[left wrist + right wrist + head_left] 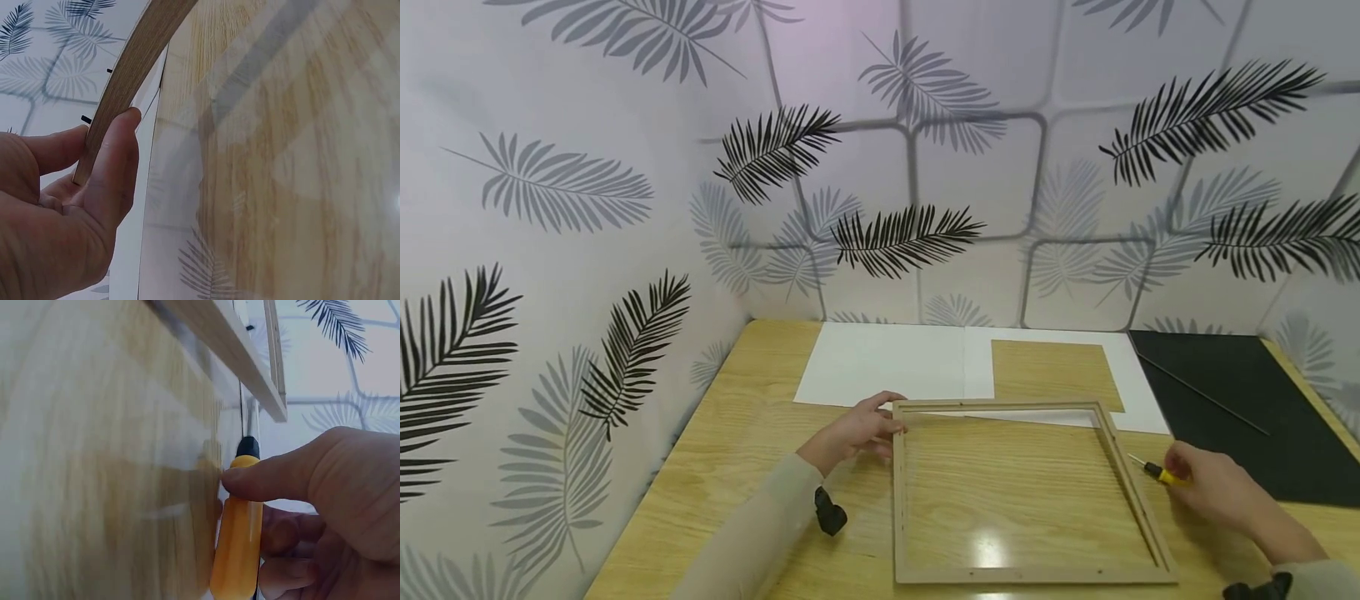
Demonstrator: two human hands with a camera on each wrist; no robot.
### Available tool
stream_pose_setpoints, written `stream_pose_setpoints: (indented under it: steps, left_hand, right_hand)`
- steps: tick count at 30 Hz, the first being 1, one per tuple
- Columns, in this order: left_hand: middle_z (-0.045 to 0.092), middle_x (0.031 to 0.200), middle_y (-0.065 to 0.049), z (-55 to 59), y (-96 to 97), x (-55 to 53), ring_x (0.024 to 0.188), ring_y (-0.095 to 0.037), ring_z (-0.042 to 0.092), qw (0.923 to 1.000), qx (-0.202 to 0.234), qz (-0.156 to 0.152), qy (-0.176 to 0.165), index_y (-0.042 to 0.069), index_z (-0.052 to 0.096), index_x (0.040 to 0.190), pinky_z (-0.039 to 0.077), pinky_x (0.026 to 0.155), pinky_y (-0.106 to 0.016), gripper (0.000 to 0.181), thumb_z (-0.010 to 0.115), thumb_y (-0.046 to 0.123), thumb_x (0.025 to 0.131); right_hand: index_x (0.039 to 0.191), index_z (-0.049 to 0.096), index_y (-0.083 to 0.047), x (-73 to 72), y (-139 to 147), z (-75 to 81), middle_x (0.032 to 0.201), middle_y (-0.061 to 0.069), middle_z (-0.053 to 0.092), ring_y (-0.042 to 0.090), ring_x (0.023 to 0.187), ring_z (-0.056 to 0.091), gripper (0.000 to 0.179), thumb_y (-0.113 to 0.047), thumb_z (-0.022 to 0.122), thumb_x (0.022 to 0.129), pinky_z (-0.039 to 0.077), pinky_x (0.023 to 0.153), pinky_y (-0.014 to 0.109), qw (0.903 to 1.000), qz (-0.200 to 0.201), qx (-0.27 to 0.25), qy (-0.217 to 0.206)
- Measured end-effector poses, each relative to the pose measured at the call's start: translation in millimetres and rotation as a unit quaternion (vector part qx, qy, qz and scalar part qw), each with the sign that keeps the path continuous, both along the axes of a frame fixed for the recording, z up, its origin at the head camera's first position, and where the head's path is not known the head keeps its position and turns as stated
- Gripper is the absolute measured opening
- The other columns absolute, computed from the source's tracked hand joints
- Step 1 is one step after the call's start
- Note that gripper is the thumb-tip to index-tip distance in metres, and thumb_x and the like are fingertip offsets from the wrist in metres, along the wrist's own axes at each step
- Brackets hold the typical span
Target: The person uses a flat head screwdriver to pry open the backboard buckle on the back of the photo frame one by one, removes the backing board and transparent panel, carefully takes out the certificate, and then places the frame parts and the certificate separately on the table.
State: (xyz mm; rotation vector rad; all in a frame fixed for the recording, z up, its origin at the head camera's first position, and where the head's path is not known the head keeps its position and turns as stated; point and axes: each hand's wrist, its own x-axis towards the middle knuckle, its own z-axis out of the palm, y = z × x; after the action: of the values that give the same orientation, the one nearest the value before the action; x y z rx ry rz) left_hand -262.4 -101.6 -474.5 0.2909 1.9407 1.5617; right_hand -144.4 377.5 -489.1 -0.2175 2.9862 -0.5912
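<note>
A pale wooden picture frame [898,500] stands over the table, with the wood grain showing through its middle. My left hand [861,429] grips its far left corner. In the left wrist view the thumb and fingers pinch the frame's side bar [134,56], where small black tabs [86,119] stick out. Off the frame's right side, my right hand [1221,492] holds a screwdriver [1156,472] with its tip pointing toward that side. The thumb presses along its yellow handle [237,544] in the right wrist view, and the other fingers curl behind it.
On the table [752,483], a white sheet [887,358] lies at the back beside a white mat [979,358] with a rectangular window. A black board [1300,450] lies at the right, with a thin dark rod [1206,393] across it. A feather-patterned wall [880,283] rises behind.
</note>
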Motion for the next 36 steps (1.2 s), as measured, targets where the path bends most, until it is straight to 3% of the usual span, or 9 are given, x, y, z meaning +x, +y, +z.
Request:
stream_pose_setpoints:
  steps: [6,11,15,17,18,22,24,28,36]
  left_hand:
    - [0.06,0.107,-0.016,-2.5,7.2,1.3,0.086,-0.024,0.063,0.9998,0.009,-0.015,-0.002,0.009,0.039,0.139,0.055,0.063,-0.033,0.044,0.052,0.004,0.097]
    - [0.058,0.106,-0.013,-5.5,26.0,4.7,0.083,-0.022,0.061,0.9994,-0.024,-0.023,0.0,0.012,0.043,0.139,0.054,0.061,-0.034,0.046,0.055,0.004,0.095]
    - [0.059,0.097,-0.011,-8.8,38.5,9.3,0.077,-0.021,0.064,0.9912,-0.108,-0.036,0.068,0.008,0.046,0.137,0.054,0.06,-0.035,0.045,0.058,0.007,0.094]
    - [0.061,0.091,-0.01,-9.3,42.9,11.2,0.069,-0.022,0.065,0.979,-0.163,-0.042,0.116,0.007,0.048,0.134,0.054,0.059,-0.035,0.043,0.059,0.009,0.093]
    - [0.062,0.091,-0.009,-9.3,44.7,11.8,0.069,-0.02,0.064,0.9677,-0.197,-0.046,0.15,0.007,0.051,0.132,0.054,0.061,-0.034,0.041,0.059,0.011,0.093]
    - [0.066,0.103,-0.01,-8.7,52.7,13.0,0.067,-0.015,0.057,0.9134,-0.305,-0.072,0.261,0.006,0.055,0.128,0.048,0.067,-0.029,0.036,0.051,0.01,0.093]
    - [0.064,0.112,-0.009,-8.5,56.9,14.2,0.073,-0.014,0.052,0.8887,-0.342,-0.078,0.295,0.006,0.058,0.125,0.043,0.069,-0.028,0.035,0.048,0.007,0.092]
    - [0.063,0.116,-0.011,-8.3,63.8,17.4,0.08,-0.015,0.052,0.8709,-0.374,-0.08,0.309,0.005,0.059,0.123,0.043,0.068,-0.027,0.034,0.047,0.001,0.091]
    - [0.062,0.109,-0.009,-10.2,67.1,12.8,0.089,-0.017,0.057,0.8549,-0.391,-0.079,0.332,0.007,0.059,0.123,0.046,0.073,-0.028,0.029,0.043,0.009,0.098]
  right_hand:
    - [0.094,0.055,0.0,-2.6,22,2.2,0.085,0.01,0.06,0.031,0.076,0.059,0.026,-0.016,0.071,0.081,0.046,0.061,0.045,0.9988,-0.043,0.003,-0.023]
    - [0.096,0.053,0.005,-8.1,31,1.3,0.082,0.013,0.058,0.029,0.073,0.057,0.033,-0.021,0.07,0.084,0.045,0.059,0.043,0.9949,-0.088,-0.001,-0.051]
    - [0.098,0.053,0.005,-11.0,32,1.9,0.083,0.012,0.06,0.028,0.074,0.058,0.039,-0.028,0.07,0.085,0.046,0.06,0.043,0.9934,-0.091,-0.021,-0.067]
    - [0.099,0.053,0.005,-12.7,30,2.8,0.083,0.011,0.06,0.028,0.074,0.058,0.043,-0.031,0.069,0.084,0.046,0.061,0.043,0.9933,-0.088,-0.027,-0.069]
    - [0.1,0.054,0.005,-13.3,28,3.5,0.083,0.01,0.061,0.027,0.074,0.058,0.043,-0.032,0.069,0.084,0.046,0.061,0.043,0.9933,-0.089,-0.028,-0.069]
    - [0.098,0.054,0.005,-15.4,21,4.4,0.081,0.011,0.06,0.027,0.072,0.058,0.039,-0.028,0.068,0.084,0.046,0.06,0.044,0.9943,-0.085,-0.022,-0.06]
    - [0.097,0.054,0.005,-16.2,18,3.6,0.08,0.011,0.06,0.026,0.07,0.057,0.037,-0.027,0.068,0.084,0.045,0.06,0.042,0.9942,-0.086,-0.021,-0.061]
    - [0.099,0.054,0.005,-16.1,13,3.2,0.082,0.01,0.06,0.022,0.071,0.056,0.039,-0.029,0.067,0.085,0.045,0.059,0.037,0.9922,-0.086,-0.037,-0.082]
    - [0.101,0.052,0.007,-15.4,10,2.8,0.084,0.009,0.06,0.021,0.074,0.057,0.043,-0.031,0.065,0.087,0.046,0.06,0.036,0.9921,-0.081,-0.051,-0.081]
